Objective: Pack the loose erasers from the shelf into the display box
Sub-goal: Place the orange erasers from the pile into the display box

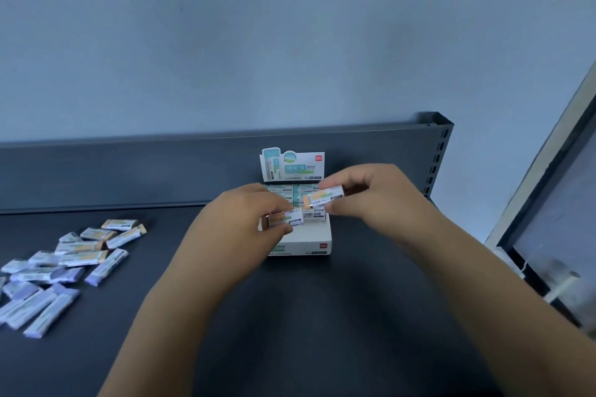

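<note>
Display box (303,240) stood on the dark shelf (322,316), its printed header card (292,166) upright at the back. Both hands met over the box.

- Left hand (242,222): over the box's front-left corner. Fingers (279,203) curled, thumb below, pinching a green-banded eraser (288,218) by its left end. The eraser lay roughly level, just above the box's front edge.
- Right hand (380,193): over the box's right side. Fingers (342,182) and thumb clamped on an orange-banded eraser (324,198) at its right end. This one sat tilted, higher than the left hand's, above the box's open top.
- Barcode-faced eraser (314,214) showed just under the orange-banded one, at the box's front. Could not tell whether either hand held it.
- Packed erasers (283,192) in rows inside the box, behind the hands, below the header card.
- Loose erasers (64,267) in a scattered heap on the shelf, well apart from the box on its left
</note>
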`<state>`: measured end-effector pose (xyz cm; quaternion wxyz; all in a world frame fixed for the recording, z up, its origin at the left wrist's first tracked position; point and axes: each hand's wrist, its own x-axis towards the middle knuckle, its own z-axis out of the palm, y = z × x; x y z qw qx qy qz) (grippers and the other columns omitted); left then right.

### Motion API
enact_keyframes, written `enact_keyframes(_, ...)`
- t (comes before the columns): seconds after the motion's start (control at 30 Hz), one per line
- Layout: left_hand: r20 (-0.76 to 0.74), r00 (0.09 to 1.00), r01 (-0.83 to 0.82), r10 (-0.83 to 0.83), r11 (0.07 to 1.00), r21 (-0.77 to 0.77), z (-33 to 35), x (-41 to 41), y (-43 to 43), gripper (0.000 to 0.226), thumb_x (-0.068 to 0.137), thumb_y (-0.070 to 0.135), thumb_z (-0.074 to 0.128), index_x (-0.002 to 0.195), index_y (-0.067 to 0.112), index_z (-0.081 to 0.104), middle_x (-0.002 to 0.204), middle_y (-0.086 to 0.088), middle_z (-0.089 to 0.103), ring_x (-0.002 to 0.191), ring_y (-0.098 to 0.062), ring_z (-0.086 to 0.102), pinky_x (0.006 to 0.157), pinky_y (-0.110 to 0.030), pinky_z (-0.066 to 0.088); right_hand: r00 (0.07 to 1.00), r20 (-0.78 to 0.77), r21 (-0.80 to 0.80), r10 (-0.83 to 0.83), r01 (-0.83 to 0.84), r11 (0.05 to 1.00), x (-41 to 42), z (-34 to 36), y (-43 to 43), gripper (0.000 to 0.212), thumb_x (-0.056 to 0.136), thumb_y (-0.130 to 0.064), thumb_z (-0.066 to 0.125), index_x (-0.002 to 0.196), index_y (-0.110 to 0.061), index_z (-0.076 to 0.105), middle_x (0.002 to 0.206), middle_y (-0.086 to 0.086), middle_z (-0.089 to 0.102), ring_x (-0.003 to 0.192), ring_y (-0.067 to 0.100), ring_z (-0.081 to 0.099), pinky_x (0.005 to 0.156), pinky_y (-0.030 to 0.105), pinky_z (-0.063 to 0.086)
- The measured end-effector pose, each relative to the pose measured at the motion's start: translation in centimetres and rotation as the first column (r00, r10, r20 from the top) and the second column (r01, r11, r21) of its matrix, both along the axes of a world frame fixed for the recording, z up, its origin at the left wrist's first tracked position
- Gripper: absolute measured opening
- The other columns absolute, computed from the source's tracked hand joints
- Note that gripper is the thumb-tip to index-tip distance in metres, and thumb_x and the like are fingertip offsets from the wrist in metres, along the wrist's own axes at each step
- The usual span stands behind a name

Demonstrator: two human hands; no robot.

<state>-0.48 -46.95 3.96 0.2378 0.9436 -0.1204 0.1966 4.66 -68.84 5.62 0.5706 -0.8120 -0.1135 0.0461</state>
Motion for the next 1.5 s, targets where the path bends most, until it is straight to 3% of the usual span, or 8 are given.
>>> enact_keyframes(0.13, -0.02, 0.998, -0.054, 0.056, 0.996, 0.064, -0.1, 0.3, -0.1, 0.021, 0.087, 0.031, 0.073, 0.108, 0.032, 0.075, 0.094, 0.016, 0.063, 0.091, -0.007, 0.06, 0.082, -0.036, 0.053, 0.991, -0.135, 0.205, -0.007, 0.034, 0.978, 2.1, -1.6, -0.4, 0.027, 0.081, 0.0, 0.076, 0.101, -0.017, 0.08, 0.09, 0.004, 0.079, 0.074, 0.016, 0.066, 0.065, 0.029, 0.052)
enact_keyframes(0.23, -0.056, 0.996, -0.061, 0.068, 0.991, 0.121, -0.3, 1.1, 0.2, 0.023, 0.085, 0.032, 0.074, 0.108, 0.033, 0.074, 0.096, 0.015, 0.065, 0.094, -0.008, 0.06, 0.082, -0.037, 0.053, 0.991, -0.132, 0.43, 0.012, 0.047, 0.902, 3.0, -3.7, -0.5, 0.024, 0.083, 0.003, 0.072, 0.098, -0.014, 0.081, 0.071, 0.008, 0.067, 0.06, 0.017, 0.051, 0.053, 0.03, 0.035)
enact_keyframes(0.4, -0.129, 0.992, 0.022, 0.01, 0.969, 0.245, -0.5, 3.6, 0.3, 0.02, 0.084, 0.036, 0.074, 0.103, 0.033, 0.073, 0.093, 0.02, 0.062, 0.097, -0.006, 0.057, 0.085, -0.035, 0.053, 0.998, -0.049, 0.411, -0.045, 0.061, 0.91, 3.7, -5.8, -0.5, 0.021, 0.083, 0.0, 0.074, 0.097, -0.014, 0.08, 0.058, 0.001, 0.061, 0.047, 0.015, 0.04, 0.047, 0.026, 0.028)
enact_keyframes(0.67, 0.044, 0.997, 0.044, -0.056, 0.968, 0.247, -2.7, 7.6, 2.0, 0.018, 0.082, 0.027, 0.074, 0.1, 0.023, 0.077, 0.098, 0.009, 0.072, 0.101, -0.02, 0.055, 0.087, -0.037, 0.052, 0.995, -0.007, 0.361, -0.101, 0.096, 0.928, 4.1, -6.3, -0.2, 0.022, 0.084, 0.003, 0.075, 0.098, -0.013, 0.078, 0.068, -0.009, 0.072, 0.047, 0.004, 0.049, 0.045, 0.018, 0.04)
enact_keyframes(0.9, 0.021, 0.993, 0.112, -0.113, 0.991, 0.072, -4.5, 8.8, 3.5, 0.021, 0.081, 0.031, 0.081, 0.102, 0.026, 0.077, 0.111, 0.014, 0.065, 0.109, -0.013, 0.051, 0.096, -0.024, 0.039, 0.998, 0.005, 0.317, -0.067, 0.062, 0.946, 3.9, -6.2, -0.3, 0.023, 0.085, 0.003, 0.074, 0.102, -0.012, 0.077, 0.076, -0.004, 0.076, 0.052, 0.001, 0.056, 0.048, 0.018, 0.044)
enact_keyframes(1.17, 0.152, 0.96, 0.267, -0.237, 0.936, -0.229, -6.8, 9.5, 4.2, 0.02, 0.08, 0.014, 0.08, 0.099, 0.02, 0.079, 0.117, 0.011, 0.067, 0.122, -0.016, 0.053, 0.106, -0.024, 0.039, 1.0, 0.01, 0.362, -0.021, 0.016, 0.932, 4.4, -6.9, 0.1, 0.028, 0.08, 0.009, 0.077, 0.1, -0.011, 0.078, 0.087, 0.009, 0.077, 0.058, 0.005, 0.061, 0.051, 0.013, 0.046)
enact_keyframes(1.33, 0.044, 0.956, 0.289, -0.29, 0.908, -0.302, -7.1, 9.9, 4.4, 0.027, 0.079, 0.004, 0.08, 0.092, 0.027, 0.08, 0.118, 0.014, 0.066, 0.127, -0.013, 0.049, 0.106, -0.015, 0.033, 0.998, 0.049, 0.326, -0.028, 0.01, 0.945, 5.0, -7.6, 0.2, 0.03, 0.077, 0.003, 0.082, 0.096, -0.021, 0.082, 0.09, 0.008, 0.073, 0.065, 0.014, 0.054, 0.052, 0.015, 0.045)
enact_keyframes(1.5, 0.019, 0.948, 0.309, -0.317, 0.906, -0.29, -7.2, 9.9, 4.3, 0.025, 0.081, 0.014, 0.07, 0.097, 0.031, 0.079, 0.118, 0.017, 0.065, 0.127, -0.011, 0.047, 0.105, -0.013, 0.032, 0.997, 0.058, 0.348, -0.056, 0.032, 0.937, 4.9, -7.6, 0.2, 0.029, 0.078, 0.003, 0.081, 0.099, -0.017, 0.081, 0.101, 0.016, 0.071, 0.068, 0.012, 0.057, 0.054, 0.013, 0.046)
